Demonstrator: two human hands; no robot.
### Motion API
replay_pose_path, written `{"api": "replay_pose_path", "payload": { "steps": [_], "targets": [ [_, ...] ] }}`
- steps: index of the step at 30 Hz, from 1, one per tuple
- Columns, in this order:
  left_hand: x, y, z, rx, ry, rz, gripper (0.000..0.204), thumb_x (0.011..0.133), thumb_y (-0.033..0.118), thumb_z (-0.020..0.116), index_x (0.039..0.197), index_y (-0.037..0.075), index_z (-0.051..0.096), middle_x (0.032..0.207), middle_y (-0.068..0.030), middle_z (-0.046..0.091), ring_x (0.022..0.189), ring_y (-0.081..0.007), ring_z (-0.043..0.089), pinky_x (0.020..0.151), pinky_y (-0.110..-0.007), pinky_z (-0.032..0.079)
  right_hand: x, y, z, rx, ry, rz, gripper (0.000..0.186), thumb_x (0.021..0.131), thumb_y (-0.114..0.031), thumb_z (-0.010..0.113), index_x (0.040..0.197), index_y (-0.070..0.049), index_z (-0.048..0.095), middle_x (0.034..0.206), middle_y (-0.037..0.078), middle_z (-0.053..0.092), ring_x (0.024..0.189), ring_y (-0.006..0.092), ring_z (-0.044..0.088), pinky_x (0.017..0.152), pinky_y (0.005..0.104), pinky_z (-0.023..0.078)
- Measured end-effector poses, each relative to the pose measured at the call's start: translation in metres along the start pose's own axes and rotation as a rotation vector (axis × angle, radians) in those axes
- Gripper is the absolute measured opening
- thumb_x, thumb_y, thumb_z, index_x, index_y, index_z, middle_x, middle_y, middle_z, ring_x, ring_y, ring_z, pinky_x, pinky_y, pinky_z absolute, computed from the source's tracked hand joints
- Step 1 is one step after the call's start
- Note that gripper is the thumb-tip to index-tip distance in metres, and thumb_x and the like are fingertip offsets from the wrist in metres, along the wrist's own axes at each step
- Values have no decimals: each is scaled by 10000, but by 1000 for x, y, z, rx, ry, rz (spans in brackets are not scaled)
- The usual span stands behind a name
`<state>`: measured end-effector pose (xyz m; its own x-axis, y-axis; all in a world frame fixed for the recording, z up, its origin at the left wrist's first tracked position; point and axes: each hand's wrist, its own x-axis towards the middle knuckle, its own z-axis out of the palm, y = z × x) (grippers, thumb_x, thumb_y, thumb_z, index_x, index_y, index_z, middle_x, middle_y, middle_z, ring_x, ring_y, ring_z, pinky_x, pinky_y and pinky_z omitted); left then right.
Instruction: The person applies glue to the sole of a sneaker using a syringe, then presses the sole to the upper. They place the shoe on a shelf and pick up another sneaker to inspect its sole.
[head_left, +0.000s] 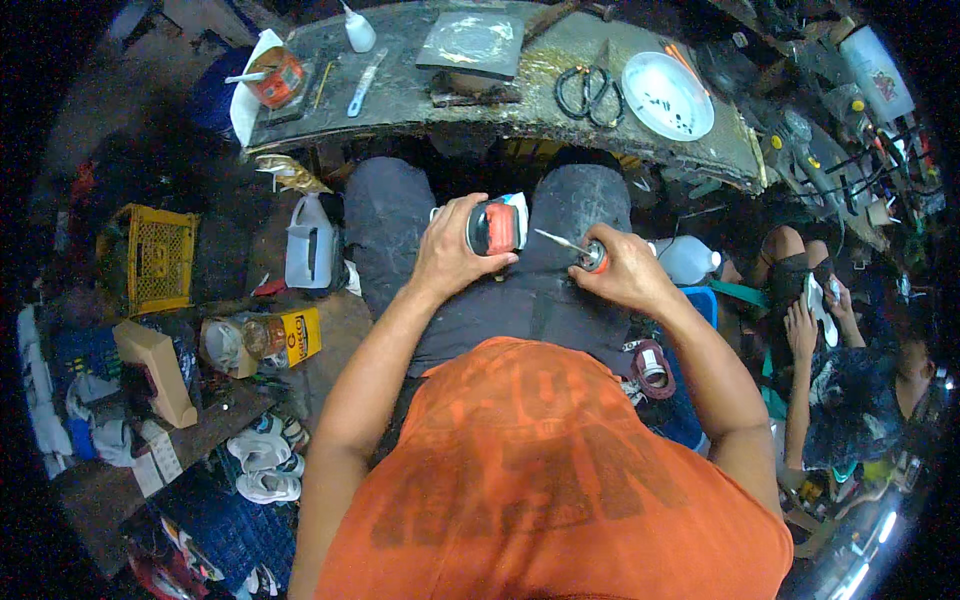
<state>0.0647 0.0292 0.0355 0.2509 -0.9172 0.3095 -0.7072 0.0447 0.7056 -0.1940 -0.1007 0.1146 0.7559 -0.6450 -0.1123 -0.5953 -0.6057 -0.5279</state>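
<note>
My left hand [450, 245] grips a dark-rimmed object [498, 229] with a coral-red face and a white edge, above my lap. My right hand [625, 270] is closed on a small red-and-silver cylinder [597, 258], with a thin, pale, tapered tool [556, 238] pointing left from it toward that object. A short gap separates the tool's tip from the object. My dark trousers [385, 210] are behind both hands.
A worn workbench [400, 112] ahead holds a white bowl [666, 95], scissors [590, 97], a bottle [358, 28], an orange tub [275, 80] and a slab [470, 42]. Left are a yellow crate [160, 260], jugs and shoes [262, 460]. A co-worker [850, 400] sits close at right.
</note>
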Motion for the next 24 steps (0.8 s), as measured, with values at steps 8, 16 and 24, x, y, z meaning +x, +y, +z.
{"api": "replay_pose_path", "payload": {
  "steps": [8,16,24],
  "targets": [
    [18,-3,1,-7,-34,-74,927,596,366,1017,1379,64,622,1291,-186,694,1187,-369,688,1046,-449,552,58,-2,-1,-100,-154,-108,357,824,-323,771,1012,-29,695,787,229,722,809,445,731,731,540,573],
    [25,-9,3,64,-44,-148,893,604,401,1005,1329,28,640,1198,-180,716,1103,-365,719,971,-443,578,89,-5,6,-195,-174,-69,360,819,-323,735,971,1,696,828,289,739,809,465,751,774,563,611],
    [25,-5,9,85,-46,-80,868,607,398,995,1309,31,641,1123,-160,701,1032,-366,714,887,-460,590,87,-1,9,-201,-168,-64,360,818,-314,735,990,1,702,852,297,743,826,464,754,781,558,614]
  ]
}}
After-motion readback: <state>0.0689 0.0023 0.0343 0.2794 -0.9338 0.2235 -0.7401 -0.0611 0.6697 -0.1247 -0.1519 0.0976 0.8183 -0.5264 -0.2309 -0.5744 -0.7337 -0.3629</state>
